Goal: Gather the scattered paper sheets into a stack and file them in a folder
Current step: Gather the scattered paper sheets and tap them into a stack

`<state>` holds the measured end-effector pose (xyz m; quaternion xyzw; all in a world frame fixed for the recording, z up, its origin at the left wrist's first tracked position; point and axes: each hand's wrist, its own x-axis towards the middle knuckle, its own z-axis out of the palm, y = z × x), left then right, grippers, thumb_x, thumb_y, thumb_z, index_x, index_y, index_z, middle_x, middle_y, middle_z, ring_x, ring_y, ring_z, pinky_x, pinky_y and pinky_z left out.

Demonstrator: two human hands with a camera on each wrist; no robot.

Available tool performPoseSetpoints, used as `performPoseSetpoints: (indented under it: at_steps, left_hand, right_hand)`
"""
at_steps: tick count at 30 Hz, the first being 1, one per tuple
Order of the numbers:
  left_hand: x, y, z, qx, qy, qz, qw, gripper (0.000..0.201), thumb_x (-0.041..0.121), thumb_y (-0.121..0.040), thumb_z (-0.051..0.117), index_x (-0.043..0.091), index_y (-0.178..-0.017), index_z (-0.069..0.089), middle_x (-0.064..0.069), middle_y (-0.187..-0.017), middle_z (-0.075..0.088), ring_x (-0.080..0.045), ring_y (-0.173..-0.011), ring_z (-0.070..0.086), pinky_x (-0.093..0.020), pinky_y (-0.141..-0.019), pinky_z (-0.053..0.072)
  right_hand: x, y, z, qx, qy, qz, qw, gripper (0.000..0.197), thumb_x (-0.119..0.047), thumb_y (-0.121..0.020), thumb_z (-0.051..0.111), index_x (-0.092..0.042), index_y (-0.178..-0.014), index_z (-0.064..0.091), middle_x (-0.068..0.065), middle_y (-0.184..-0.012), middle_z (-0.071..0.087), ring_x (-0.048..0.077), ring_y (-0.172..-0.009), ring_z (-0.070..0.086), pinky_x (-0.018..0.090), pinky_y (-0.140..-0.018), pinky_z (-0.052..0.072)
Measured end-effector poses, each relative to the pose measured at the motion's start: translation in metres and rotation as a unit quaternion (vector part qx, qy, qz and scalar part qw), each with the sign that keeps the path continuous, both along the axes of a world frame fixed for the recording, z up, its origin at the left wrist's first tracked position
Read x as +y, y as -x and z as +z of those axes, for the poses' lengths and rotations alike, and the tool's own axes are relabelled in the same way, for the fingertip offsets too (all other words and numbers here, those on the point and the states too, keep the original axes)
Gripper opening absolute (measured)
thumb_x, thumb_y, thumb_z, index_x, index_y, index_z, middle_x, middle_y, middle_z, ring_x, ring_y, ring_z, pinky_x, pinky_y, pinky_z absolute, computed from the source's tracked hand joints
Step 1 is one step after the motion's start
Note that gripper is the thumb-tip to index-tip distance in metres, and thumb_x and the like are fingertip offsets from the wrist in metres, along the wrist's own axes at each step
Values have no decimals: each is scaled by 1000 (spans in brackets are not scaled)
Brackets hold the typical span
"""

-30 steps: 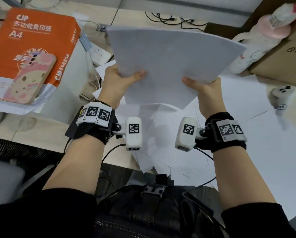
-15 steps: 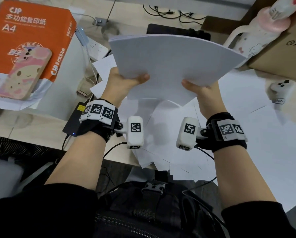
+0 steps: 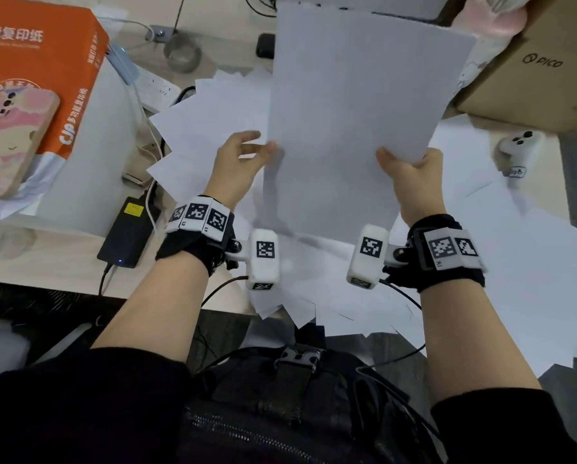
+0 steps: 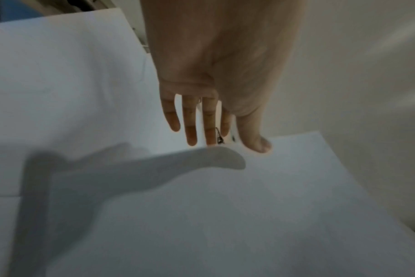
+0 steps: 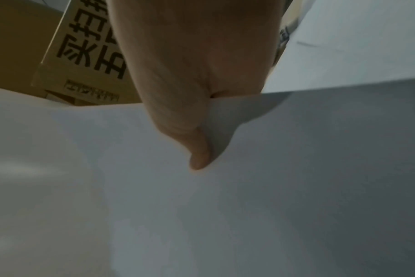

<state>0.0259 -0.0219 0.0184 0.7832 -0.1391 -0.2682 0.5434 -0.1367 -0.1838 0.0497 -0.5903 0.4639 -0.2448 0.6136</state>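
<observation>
Far left: one orange paper ream (image 3: 36, 61), glossy wrapper, boxy, one pink phone (image 3: 11, 142) flat on top. Beside it, one black power brick (image 3: 126, 234), matte, rectangular. Left hand (image 3: 238, 162) with fingers (image 4: 191, 121) straight and relaxed, thumb just at the stack's left edge, gripping nothing. Centre: stack of sheets (image 3: 357, 122), smooth white, held up tilted above loose sheets (image 3: 531, 262) fanned over the desk, too overlapped to count. Right hand (image 3: 411, 179) pinching the stack's lower right corner, thumb (image 5: 197, 150) pressed on top. Far right: one brown cardboard box (image 3: 544, 72), one white controller (image 3: 518, 152) just beside the loose paper.

Phone (image 3: 9, 142) lies on paper ream (image 3: 39, 72), left of scattered sheets (image 3: 531, 279).
</observation>
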Motion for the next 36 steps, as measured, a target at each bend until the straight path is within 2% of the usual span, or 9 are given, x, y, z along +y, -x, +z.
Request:
performPoseSetpoints:
  at_steps: [4, 7, 18, 21, 24, 28, 30, 32, 36]
  left_hand:
    - [4, 13, -43, 50, -164, -85, 982, 55, 19, -82, 72, 5, -130, 50, -12, -126, 58, -23, -117, 55, -28, -91, 42]
    - [2, 21, -57, 41, -229, -104, 967, 59, 16, -81, 73, 4, -133, 47, -13, -133, 53, -24, -122, 51, -30, -100, 38]
    - [-27, 44, -77, 47, -193, -25, 980, 39, 8, -76, 75, 2, -112, 60, -11, -111, 65, -24, -106, 61, -33, -96, 48]
    - [-32, 48, -78, 36, -174, -51, 983, 30, 5, -80, 70, -1, -110, 64, -1, -87, 63, -18, -89, 59, -19, -80, 47]
    - [-38, 41, -78, -21, -181, -20, 983, 25, 10, -86, 65, 1, -109, 65, -13, -101, 67, -25, -93, 60, -24, -83, 45]
    - [-50, 25, -78, -70, -206, 70, 974, 22, 14, -90, 56, 3, -108, 62, -14, -115, 62, -27, -101, 59, -30, -88, 44]
    - [-59, 20, -79, -67, -203, 74, 974, 22, 17, -90, 57, 4, -107, 61, -15, -118, 59, -23, -93, 56, -30, -88, 45]
    - [-68, 18, -81, -61, -201, 59, 976, 21, 22, -87, 62, 7, -102, 61, -15, -116, 59, -24, -93, 56, -32, -88, 48]
    - [-85, 17, -81, -51, -195, 34, 979, 24, 22, -80, 68, 9, -100, 64, -8, -100, 63, -28, -103, 57, -37, -90, 49]
  right_hand:
    - [-13, 25, -22, 94, -29, -24, 995, 5, 0, -85, 64, -3, -89, 63, 7, -89, 63, 20, -84, 59, 26, -68, 51]
    - [-20, 41, -43, 151, -48, -44, 986, 26, -4, -83, 68, 3, -108, 63, 10, -99, 63, 20, -89, 60, 29, -77, 50]
    - [-26, 75, -86, 236, -119, -71, 962, 29, -6, -81, 71, 5, -105, 61, 17, -108, 64, 31, -101, 62, 43, -95, 50]
    - [-28, 79, -86, 219, -139, -73, 963, 15, -2, -83, 67, -8, -76, 56, 9, -91, 62, 24, -90, 59, 36, -83, 50]
    - [-32, 80, -84, 188, -137, -76, 970, 14, 0, -82, 66, 9, -92, 61, 10, -85, 60, 23, -84, 56, 31, -67, 48]
    - [-42, 76, -80, 151, -133, -77, 977, 25, 2, -82, 63, 18, -100, 58, 10, -80, 54, 23, -76, 53, 32, -66, 45]
    - [-48, 74, -82, 145, -127, -79, 978, 8, 2, -82, 63, 10, -83, 60, 7, -73, 53, 20, -63, 53, 29, -62, 46]
    - [-54, 72, -85, 152, -119, -75, 978, 16, 1, -83, 63, -5, -70, 56, 5, -67, 53, 16, -56, 51, 22, -53, 45]
    - [-65, 68, -88, 152, -126, -73, 978, 16, 0, -82, 65, -8, -72, 55, 4, -67, 52, 14, -56, 50, 17, -48, 44]
